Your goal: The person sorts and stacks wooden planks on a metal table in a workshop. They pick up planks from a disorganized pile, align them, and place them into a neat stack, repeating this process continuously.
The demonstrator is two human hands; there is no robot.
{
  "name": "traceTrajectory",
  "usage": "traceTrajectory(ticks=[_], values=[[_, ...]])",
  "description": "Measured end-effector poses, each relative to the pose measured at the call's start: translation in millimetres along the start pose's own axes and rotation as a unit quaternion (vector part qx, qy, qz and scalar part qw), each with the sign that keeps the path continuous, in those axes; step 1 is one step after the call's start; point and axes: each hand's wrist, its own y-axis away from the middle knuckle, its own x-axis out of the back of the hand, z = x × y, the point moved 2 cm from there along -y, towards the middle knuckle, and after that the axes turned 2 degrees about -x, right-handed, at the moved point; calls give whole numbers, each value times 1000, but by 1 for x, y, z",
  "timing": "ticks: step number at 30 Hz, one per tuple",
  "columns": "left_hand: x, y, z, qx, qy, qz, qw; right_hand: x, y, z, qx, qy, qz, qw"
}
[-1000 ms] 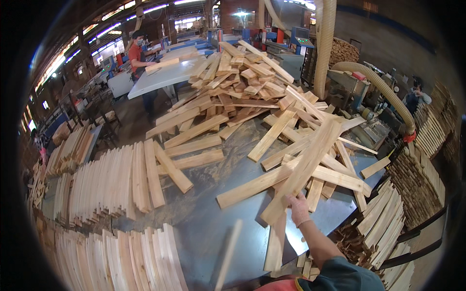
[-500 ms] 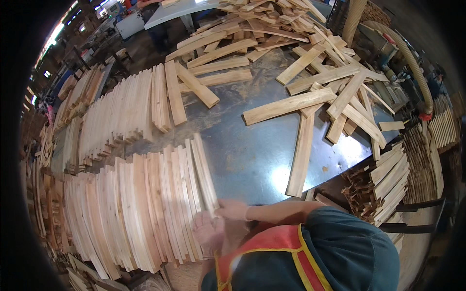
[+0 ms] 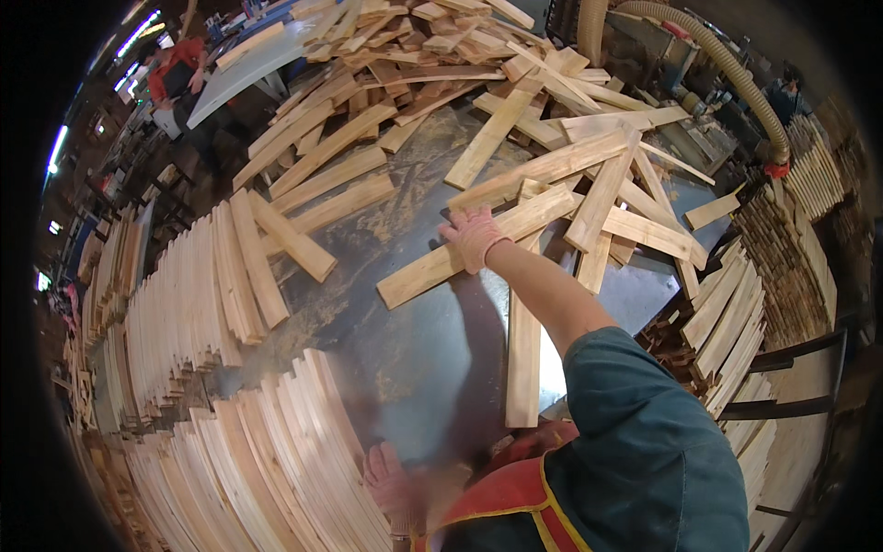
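Note:
My right hand [image 3: 475, 237], in a pale pink work glove, reaches far out over the metal table [image 3: 414, 345]. Its fingers are spread across a loose wooden board [image 3: 418, 276] near the board's middle. Beneath this board, another board [image 3: 523, 359] runs toward me, and further boards cross beside it. My left hand [image 3: 391, 478], gloved too, is low down by the right end of a row of upright boards [image 3: 267, 428]. Its fingers point up and look stretched out, with no board seen in them; the hand is slightly blurred.
A large heap of loose boards [image 3: 395, 78] covers the table's far side. Behind the near row stands a second row of boards [image 3: 179, 285]. Stacked boards [image 3: 731, 322] and a dark metal frame [image 3: 782, 405] are at right. A person [image 3: 179, 78] stands far left.
My right hand has left the near row's end and stretched forward onto the loose board. The left hand stays by the row. The whole view has shifted.

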Motion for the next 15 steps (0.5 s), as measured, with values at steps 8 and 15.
traceTrajectory(ticks=[8, 15], values=[[-23, -103, 97, -43, -28, -29, 998, -25, 62, -7, 252, -227, 169, 925], [-49, -148, 118, -42, -32, -164, 985, -35, 15, 225, -125, -133, 10, 983]])
